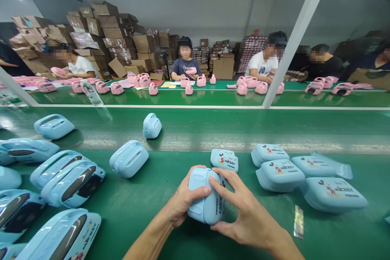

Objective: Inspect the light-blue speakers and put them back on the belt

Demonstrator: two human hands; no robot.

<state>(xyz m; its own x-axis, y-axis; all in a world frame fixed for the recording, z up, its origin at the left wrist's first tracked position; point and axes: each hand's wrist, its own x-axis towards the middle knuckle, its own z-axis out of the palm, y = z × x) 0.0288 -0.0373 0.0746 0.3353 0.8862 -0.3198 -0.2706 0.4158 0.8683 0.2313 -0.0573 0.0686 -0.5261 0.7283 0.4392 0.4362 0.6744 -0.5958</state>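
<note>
Between my two hands is a light blue plastic device casing (pixel 199 205) with a handle and a "Mickey Friends" print on its right-hand face. My left hand (pixel 185 195) grips its left side, thumb lying across the top. On the other side, my right hand (pixel 243 205) holds the printed face with fingers above and thumb below. Just behind the held casing lies a printed blue back shell (pixel 224 160). More printed blue shells (pixel 280 174) rest to the right, near a small shiny foil strip (pixel 299 222).
Several blue casings with handles and dark fronts (pixel 73 183) crowd the left side. Two more casings, a nearer one (pixel 129 159) and a farther one (pixel 152 126), stand ahead. Beyond a white rail (pixel 183 107), people sit among pink casings (pixel 201 81); a slanted white post (pixel 292 44) rises right.
</note>
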